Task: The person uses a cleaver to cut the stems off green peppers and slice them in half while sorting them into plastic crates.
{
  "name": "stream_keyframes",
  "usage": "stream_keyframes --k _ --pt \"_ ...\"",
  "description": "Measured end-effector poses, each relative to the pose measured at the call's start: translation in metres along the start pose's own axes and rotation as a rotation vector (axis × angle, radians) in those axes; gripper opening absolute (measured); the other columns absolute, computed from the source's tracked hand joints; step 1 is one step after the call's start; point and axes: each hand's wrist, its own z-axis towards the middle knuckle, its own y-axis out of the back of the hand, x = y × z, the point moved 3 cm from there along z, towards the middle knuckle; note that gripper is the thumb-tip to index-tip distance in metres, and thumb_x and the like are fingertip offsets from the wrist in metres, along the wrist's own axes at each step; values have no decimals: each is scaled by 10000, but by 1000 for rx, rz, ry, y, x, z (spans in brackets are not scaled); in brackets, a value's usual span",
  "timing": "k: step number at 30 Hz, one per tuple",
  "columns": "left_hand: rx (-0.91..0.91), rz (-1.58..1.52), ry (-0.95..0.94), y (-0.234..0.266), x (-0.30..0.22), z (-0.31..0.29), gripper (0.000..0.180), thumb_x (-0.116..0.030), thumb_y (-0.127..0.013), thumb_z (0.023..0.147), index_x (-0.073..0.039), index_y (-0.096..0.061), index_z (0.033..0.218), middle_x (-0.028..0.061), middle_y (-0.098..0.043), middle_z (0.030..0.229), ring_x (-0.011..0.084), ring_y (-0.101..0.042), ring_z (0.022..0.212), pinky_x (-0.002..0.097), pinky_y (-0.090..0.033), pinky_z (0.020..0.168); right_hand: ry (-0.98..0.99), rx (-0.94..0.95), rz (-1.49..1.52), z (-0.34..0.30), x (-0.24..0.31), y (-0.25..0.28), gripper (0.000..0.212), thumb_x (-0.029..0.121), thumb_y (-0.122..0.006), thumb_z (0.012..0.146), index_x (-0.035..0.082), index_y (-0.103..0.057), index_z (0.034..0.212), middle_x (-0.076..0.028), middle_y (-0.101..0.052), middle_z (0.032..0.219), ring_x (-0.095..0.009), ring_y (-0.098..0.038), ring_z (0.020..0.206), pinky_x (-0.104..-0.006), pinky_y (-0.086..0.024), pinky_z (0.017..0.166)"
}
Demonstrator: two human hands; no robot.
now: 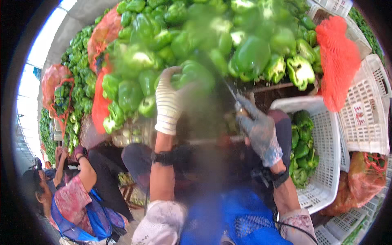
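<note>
My left hand [167, 107], in a white striped glove, is closed on a green bell pepper [199, 76] at the near edge of a large pepper pile [250, 55]. In a grey stained glove, my right hand [260, 132] grips a knife [230, 88] just right of that pepper. Its thin blade points up and away, toward the pile; the handle is mostly hidden in my fingers. Several peppers in the pile are cut open, such as the halved pepper [301, 70] at the right. A smear down the middle of the picture blurs the space between my hands.
Beside my right knee stands a white plastic basket [328, 159] with green peppers inside. Beyond it are a red mesh bag [337, 61] and a white crate [365, 118]. More mesh sacks [104, 34] lie at the left. A person [73, 192] in a blue vest sits at lower left.
</note>
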Motion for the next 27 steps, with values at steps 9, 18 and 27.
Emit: stream_keyframes --k 9,18,27 --pt "-17 218 -206 -16 6 -50 963 -200 -932 502 -57 -436 1316 114 -554 1148 252 -533 1026 367 -473 959 597 -120 -399 -53 21 -6 494 29 -651 893 87 -568 1377 8 -695 997 -20 -543 699 -195 -465 605" --pt "-33 -1076 590 -27 1 -44 677 -430 -817 694 -75 -518 1187 98 -564 1096 223 -536 1017 346 -493 923 636 -118 -368 -77 55 -17 580 -85 -683 814 44 -565 1367 -44 -714 1073 -75 -627 867 -242 -537 776" --pt "-9 -651 386 -14 12 -48 983 -213 -842 625 -29 -288 1415 209 -429 1360 327 -440 1238 381 -387 1077 504 -54 -792 -34 6 -61 383 283 -562 938 107 -594 1277 -145 -671 780 -317 -661 691 -428 -526 605"
